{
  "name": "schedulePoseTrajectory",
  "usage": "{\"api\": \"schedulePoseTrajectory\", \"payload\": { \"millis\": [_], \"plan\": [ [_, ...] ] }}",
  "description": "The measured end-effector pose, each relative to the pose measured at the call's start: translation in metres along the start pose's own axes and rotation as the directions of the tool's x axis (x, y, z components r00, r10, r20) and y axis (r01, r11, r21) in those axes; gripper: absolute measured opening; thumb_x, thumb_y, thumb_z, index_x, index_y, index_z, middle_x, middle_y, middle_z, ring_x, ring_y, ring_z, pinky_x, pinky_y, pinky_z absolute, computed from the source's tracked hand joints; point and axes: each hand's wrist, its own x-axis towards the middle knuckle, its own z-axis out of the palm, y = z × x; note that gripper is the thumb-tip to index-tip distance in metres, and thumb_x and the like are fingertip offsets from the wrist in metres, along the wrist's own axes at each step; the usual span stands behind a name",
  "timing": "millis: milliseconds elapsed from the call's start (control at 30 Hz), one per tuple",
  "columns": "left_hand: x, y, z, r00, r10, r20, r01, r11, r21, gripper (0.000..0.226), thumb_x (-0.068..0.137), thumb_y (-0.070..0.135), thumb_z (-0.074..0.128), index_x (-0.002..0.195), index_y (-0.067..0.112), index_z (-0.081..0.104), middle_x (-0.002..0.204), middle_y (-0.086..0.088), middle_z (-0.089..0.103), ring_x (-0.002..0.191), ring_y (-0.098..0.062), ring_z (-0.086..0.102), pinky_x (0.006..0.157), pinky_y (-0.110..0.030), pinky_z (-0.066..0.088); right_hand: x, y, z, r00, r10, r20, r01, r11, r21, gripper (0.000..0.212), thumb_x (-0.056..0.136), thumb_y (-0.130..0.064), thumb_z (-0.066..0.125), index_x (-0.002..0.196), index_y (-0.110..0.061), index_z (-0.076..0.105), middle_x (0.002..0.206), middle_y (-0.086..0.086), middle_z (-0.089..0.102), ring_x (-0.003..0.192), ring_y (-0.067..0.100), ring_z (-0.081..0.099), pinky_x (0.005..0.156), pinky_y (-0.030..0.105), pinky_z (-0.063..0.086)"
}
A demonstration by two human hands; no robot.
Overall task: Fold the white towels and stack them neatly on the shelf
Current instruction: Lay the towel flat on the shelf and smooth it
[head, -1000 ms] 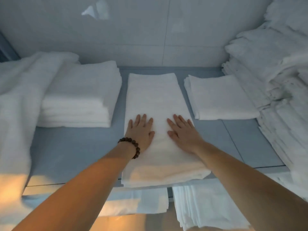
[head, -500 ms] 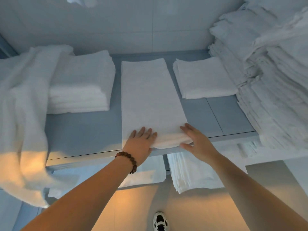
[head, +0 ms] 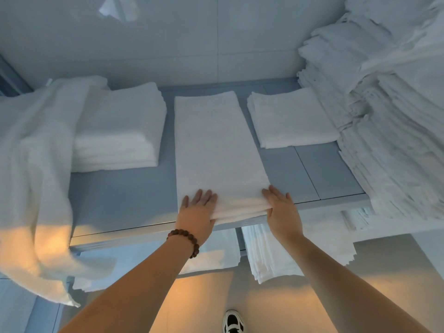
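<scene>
A long folded white towel lies down the middle of the grey-blue shelf, its near end at the shelf's front edge. My left hand, with a bead bracelet on its wrist, has straight fingers on top of the near left corner and its thumb under the edge. My right hand pinches the near right corner in the same way. To the left stands a stack of folded towels. A thinner folded towel lies to the right.
A loose white towel hangs over the shelf's left end. A tall, uneven pile of white linen fills the right side. More folded linen sits on a lower shelf. A shoe shows on the floor below.
Both hands slid back from the middle of the long towel to its near end and now pinch its corners. The towel stays flat on the shelf.
</scene>
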Motion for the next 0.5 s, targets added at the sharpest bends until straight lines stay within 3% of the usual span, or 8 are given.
{"api": "schedulePoseTrajectory", "payload": {
  "millis": [133,267,500],
  "plan": [
    [0.000,0.006,0.009,0.997,-0.047,-0.056,0.050,0.998,0.049,0.065,0.097,0.026,0.040,0.151,0.025,0.004,0.160,0.001,-0.002,0.146,-0.020,-0.004,0.118,-0.042,-0.002,0.012,-0.002,0.000,0.998,-0.054,0.019,0.056,0.987,-0.151,0.065,0.087,-0.001,0.051,0.146,-0.015,0.028,0.155,0.005,0.027,0.145,0.018,0.019,0.120,0.037,0.004],
    [-0.004,0.004,0.013,0.994,-0.068,-0.088,0.076,0.994,0.085,0.071,0.093,0.011,0.039,0.150,0.028,0.001,0.160,0.001,-0.003,0.146,-0.020,-0.005,0.117,-0.040,-0.003,0.013,0.004,-0.003,0.987,-0.143,0.071,0.155,0.961,-0.231,0.074,0.083,0.011,0.039,0.149,-0.017,0.021,0.158,0.007,0.017,0.146,0.021,0.012,0.121,0.037,0.000],
    [-0.016,0.003,0.013,0.997,-0.056,-0.053,0.063,0.987,0.150,0.084,0.082,-0.004,0.031,0.150,0.025,-0.009,0.159,-0.002,-0.010,0.145,-0.024,-0.011,0.118,-0.044,-0.005,-0.001,0.004,0.001,0.937,-0.277,0.213,0.335,0.886,-0.322,0.082,0.086,0.009,0.036,0.151,-0.023,-0.004,0.159,0.005,-0.010,0.147,0.022,-0.010,0.119,0.038,-0.008]
  ]
}}
